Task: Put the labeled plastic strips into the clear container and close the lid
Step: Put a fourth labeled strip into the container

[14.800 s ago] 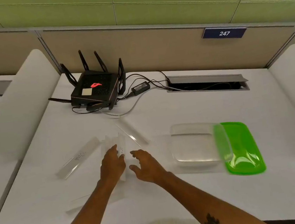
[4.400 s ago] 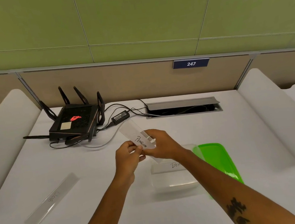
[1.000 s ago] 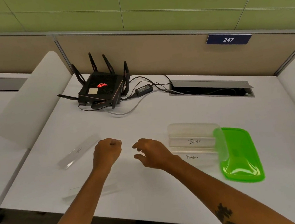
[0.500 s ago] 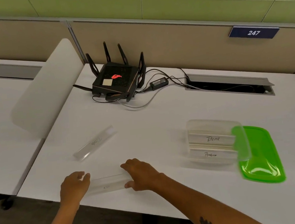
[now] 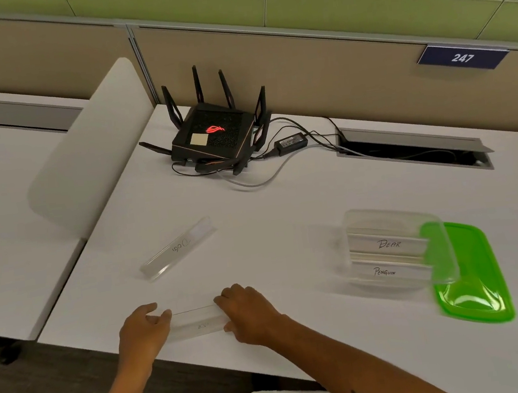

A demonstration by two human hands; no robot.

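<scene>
Both hands are at the near edge of the counter (image 5: 287, 225), each pinching one end of a clear labeled strip (image 5: 198, 323): the left hand (image 5: 144, 333) curls its fingers over the left end, the right hand (image 5: 248, 314) closes thumb and fingers on the right end. Holding it by both ends looks like a way to lift the thin, slippery piece cleanly off the flat surface. Another strip marked "Dog" (image 5: 178, 248) lies apart, farther up the counter. To the right, the clear container (image 5: 382, 214) sits open with the "Bear" strip (image 5: 387, 244) and "Penguin" strip (image 5: 385, 271) inside; its green lid (image 5: 473, 275) rests partly under its right edge, ready for closing. Behind stand a black router (image 5: 212, 133) with cables, a cable hatch (image 5: 413, 149), a tan partition and a green wall
</scene>
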